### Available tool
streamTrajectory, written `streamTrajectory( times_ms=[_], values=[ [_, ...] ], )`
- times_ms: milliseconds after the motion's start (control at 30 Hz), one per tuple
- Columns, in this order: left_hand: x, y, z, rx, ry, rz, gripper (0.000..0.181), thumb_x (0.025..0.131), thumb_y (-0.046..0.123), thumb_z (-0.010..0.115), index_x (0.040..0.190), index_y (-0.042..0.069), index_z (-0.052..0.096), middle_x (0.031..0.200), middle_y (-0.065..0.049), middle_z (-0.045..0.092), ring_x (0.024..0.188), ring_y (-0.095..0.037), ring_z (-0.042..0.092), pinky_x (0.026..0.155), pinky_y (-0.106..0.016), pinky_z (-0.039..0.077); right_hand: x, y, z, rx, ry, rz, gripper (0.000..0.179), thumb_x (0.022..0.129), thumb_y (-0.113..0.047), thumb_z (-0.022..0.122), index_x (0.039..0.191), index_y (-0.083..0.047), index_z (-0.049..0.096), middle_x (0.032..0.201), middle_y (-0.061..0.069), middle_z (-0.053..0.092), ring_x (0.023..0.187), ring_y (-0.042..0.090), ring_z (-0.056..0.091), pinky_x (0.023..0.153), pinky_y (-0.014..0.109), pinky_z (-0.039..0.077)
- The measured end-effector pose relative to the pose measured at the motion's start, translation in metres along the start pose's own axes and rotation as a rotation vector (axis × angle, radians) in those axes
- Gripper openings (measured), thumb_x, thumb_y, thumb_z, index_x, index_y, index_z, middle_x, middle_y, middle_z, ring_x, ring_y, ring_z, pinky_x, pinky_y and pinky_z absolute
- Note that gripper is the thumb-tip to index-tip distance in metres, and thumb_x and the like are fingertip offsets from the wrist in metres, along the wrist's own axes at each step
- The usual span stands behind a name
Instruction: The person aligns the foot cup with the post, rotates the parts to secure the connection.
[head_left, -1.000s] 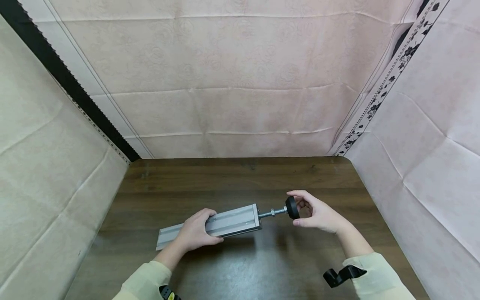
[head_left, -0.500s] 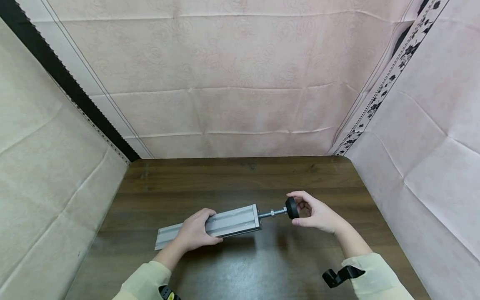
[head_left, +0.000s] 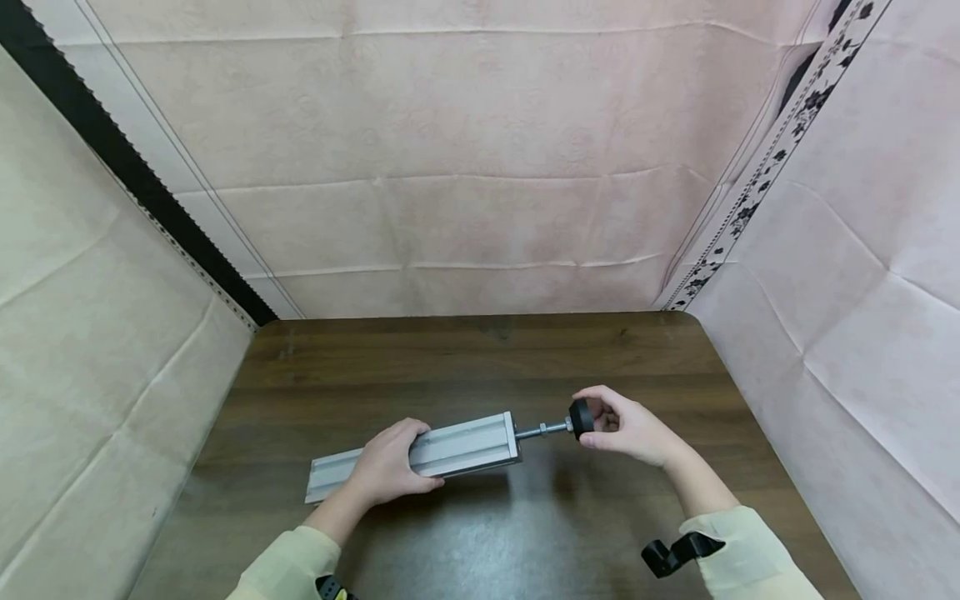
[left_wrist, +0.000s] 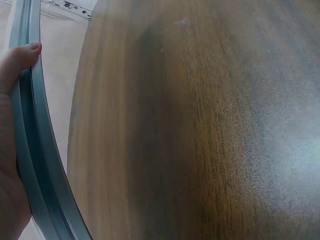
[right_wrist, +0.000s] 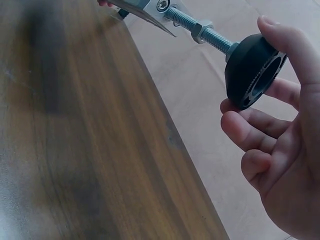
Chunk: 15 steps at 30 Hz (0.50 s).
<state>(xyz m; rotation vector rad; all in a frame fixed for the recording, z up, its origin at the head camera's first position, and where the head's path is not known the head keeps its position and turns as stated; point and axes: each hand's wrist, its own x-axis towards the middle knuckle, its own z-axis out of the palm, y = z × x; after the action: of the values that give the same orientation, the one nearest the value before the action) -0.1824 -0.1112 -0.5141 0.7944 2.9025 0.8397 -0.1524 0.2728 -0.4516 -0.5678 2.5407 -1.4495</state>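
A grooved aluminium extrusion profile [head_left: 465, 444] is held over the table, its right end tilted up a little in the head view. My left hand [head_left: 390, 467] grips it near the middle, thumb along the near side and fingers over the far side. From the profile's end plate runs a threaded rod [right_wrist: 183, 19] with a hex nut [right_wrist: 201, 31] on it. A black levelling foot [right_wrist: 250, 70] caps the rod. My right hand [head_left: 630, 429] pinches the foot's rim between thumb and fingers; in the right wrist view its hollow underside faces the palm.
Below lies a brown wood-grain table [head_left: 480, 358], with shadows of the hands and profile on it. Pale cloth sheets [head_left: 465, 167] hang behind and at both sides. A black strap mount [head_left: 682, 552] sits on the right sleeve.
Both hands, the profile and the levelling foot have shifted very slightly left in the head view. My right thumb and fingers have moved a little on the foot's rim.
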Motion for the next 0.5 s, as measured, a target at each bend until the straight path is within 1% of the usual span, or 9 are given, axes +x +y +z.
streamTrajectory(
  times_ms=[133,200,367,433,500],
  values=[
    [-0.0002,0.0001,0.0003,0.003,0.002,0.0,0.067,0.06,0.044,0.084,0.112,0.01,0.058,0.109,0.001,0.059,0.096,-0.015,0.055,0.084,-0.04,0.046,0.0007,0.0026,0.0004,-0.026,0.002,0.018,0.046,0.083,-0.019,0.071,0.123,-0.01,0.05,0.092,0.008,0.059,0.081,0.021,0.058,0.067,0.03,0.048],
    [0.0001,0.0001,0.0002,0.005,0.002,0.0,0.068,0.06,0.045,0.083,0.112,0.011,0.058,0.11,0.001,0.059,0.097,-0.016,0.055,0.085,-0.041,0.046,0.0008,0.0033,0.0004,-0.027,-0.001,0.037,0.044,0.084,-0.02,0.07,0.122,-0.009,0.051,0.09,0.008,0.061,0.079,0.02,0.06,0.066,0.031,0.05],
    [0.0008,-0.0012,0.0008,0.017,-0.003,0.003,0.067,0.061,0.045,0.083,0.113,0.011,0.057,0.111,0.0,0.058,0.098,-0.017,0.054,0.087,-0.042,0.045,0.0012,0.0041,0.0005,-0.003,-0.013,0.099,0.039,0.088,-0.022,0.065,0.12,-0.003,0.051,0.085,0.012,0.061,0.068,0.02,0.061,0.064,0.04,0.052],
    [0.0007,-0.0016,0.001,0.02,-0.004,0.004,0.068,0.061,0.045,0.083,0.113,0.011,0.057,0.111,-0.001,0.058,0.098,-0.017,0.054,0.087,-0.042,0.045,0.0012,0.0041,0.0003,-0.002,-0.019,0.109,0.039,0.09,-0.023,0.064,0.12,-0.002,0.051,0.085,0.011,0.061,0.066,0.02,0.061,0.065,0.042,0.052],
    [0.0007,-0.002,0.0012,0.021,-0.005,0.003,0.068,0.061,0.045,0.083,0.114,0.01,0.057,0.112,-0.001,0.058,0.099,-0.017,0.054,0.088,-0.042,0.045,0.0009,0.0039,-0.0002,0.004,-0.024,0.102,0.041,0.09,-0.022,0.063,0.122,0.0,0.049,0.085,0.011,0.061,0.066,0.019,0.062,0.065,0.041,0.052]
  ],
)
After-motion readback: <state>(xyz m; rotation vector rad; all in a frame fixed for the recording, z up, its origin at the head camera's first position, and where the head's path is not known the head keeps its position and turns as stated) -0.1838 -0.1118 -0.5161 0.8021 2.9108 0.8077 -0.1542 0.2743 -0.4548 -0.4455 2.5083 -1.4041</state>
